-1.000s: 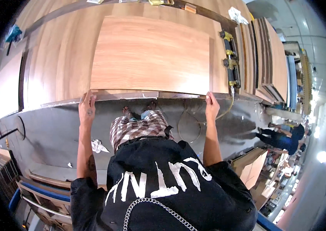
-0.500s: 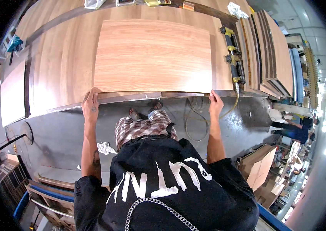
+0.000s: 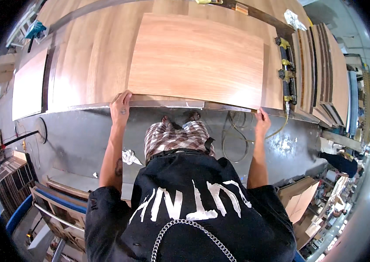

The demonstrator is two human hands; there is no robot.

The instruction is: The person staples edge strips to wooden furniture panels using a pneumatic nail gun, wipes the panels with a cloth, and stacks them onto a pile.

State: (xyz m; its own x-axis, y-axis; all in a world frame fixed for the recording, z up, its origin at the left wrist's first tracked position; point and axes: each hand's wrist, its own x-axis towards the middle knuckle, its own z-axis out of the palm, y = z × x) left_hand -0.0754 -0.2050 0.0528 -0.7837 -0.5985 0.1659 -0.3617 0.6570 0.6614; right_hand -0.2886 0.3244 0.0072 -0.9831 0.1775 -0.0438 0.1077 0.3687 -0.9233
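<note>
The table (image 3: 78, 56) runs across the top of the view, its near edge bowing from left to right, with grey floor (image 3: 76, 135) between it and the person. At its right end a stack (image 3: 329, 65) of boards stands tight beside the work area.

The panel (image 3: 196, 61) lies over the wood-faced table top, directly in front of the person. Its long axis goes left to right, with the grain along it, and the right end slants a little toward the person. The near edge leaves a thin wedge of wood at the left and comes down to the table's edge at the right. Widest room is on the left, a broad stretch of bare wood reaching to the pale board (image 3: 30, 87); on the right only a narrow strip parts the panel from two air tools (image 3: 287, 78).

The left hand (image 3: 120, 108) has its fingers drawn together, pinching the near left corner. The right hand (image 3: 262, 123) pinches the near right corner, thumb and fingers almost closed. A hose (image 3: 280, 129) loops below the tools.
</note>
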